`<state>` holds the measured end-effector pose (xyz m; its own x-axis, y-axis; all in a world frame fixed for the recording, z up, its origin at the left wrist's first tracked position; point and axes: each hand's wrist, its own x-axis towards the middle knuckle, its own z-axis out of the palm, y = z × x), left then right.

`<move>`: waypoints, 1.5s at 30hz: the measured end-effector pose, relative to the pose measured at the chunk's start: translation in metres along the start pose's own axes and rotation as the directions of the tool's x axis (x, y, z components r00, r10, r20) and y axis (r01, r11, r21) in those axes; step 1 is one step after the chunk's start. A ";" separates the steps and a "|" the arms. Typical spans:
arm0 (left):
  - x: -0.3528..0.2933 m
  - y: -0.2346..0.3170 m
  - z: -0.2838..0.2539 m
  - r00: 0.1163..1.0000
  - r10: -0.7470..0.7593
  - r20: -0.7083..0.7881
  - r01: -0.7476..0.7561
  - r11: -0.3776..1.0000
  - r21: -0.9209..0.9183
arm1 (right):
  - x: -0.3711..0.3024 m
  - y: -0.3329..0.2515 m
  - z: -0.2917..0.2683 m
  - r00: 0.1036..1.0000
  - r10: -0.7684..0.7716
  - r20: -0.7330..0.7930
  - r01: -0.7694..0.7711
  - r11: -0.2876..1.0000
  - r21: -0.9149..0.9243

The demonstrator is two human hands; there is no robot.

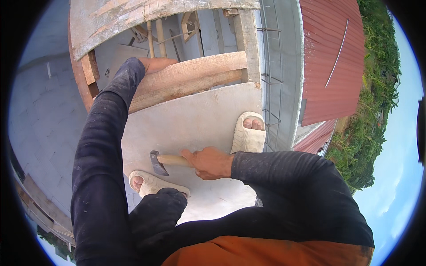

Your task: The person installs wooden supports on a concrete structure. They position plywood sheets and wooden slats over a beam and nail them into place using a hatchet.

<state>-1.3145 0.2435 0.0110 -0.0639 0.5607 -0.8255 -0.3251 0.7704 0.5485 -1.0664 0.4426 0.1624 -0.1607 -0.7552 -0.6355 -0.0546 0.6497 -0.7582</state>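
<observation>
My right hand (208, 163) is closed around the wooden handle of the axe (175, 160), its head pointing left, over the panel (191, 119) I stand on. The head is between my feet, nearer the panel's left edge; whether it touches the panel I cannot tell. My left hand (157, 64) is at the plank (191, 73) beyond the panel's far edge; its fingers are hidden, so I cannot tell whether they grip.

My right sandal (247, 139) is by the panel's right edge, just beyond my right hand; my left sandal (153, 184) is by the left edge, close to the axe head. Past the panel's far edge, the plank spans an opening, with a batten (186, 88) just beside it. Poles (160, 37) show down in the opening, a beam (247, 42) bounds its right side, and a board (164, 13) covers its far side. Rebar (279, 82) runs outside the right edge, then a red roof (333, 57) and trees (377, 88). Grey blockwork (49, 111) fills the left, partly blocked by my left sleeve (100, 155).
</observation>
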 end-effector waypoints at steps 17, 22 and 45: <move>-0.014 0.016 0.003 0.998 -0.004 -0.066 0.010 0.995 0.103 | -0.129 0.021 -0.311 0.816 0.420 -0.397 -0.570 0.700 -0.430; -0.018 0.021 0.003 0.997 -0.021 -0.071 0.032 0.988 0.153 | -0.002 0.066 -0.330 0.831 0.476 -0.287 -0.506 0.434 -0.746; -0.001 0.006 0.004 0.994 -0.024 -0.102 0.054 0.953 0.298 | 0.131 0.130 -0.299 0.892 0.430 -0.139 -0.160 0.013 -0.987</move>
<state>-1.3131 0.2486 0.0161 -0.1518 0.5081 -0.8478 -0.0319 0.8548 0.5179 -1.3895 0.4540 0.0237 -0.3040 -0.3819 -0.8728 -0.9476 0.2156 0.2357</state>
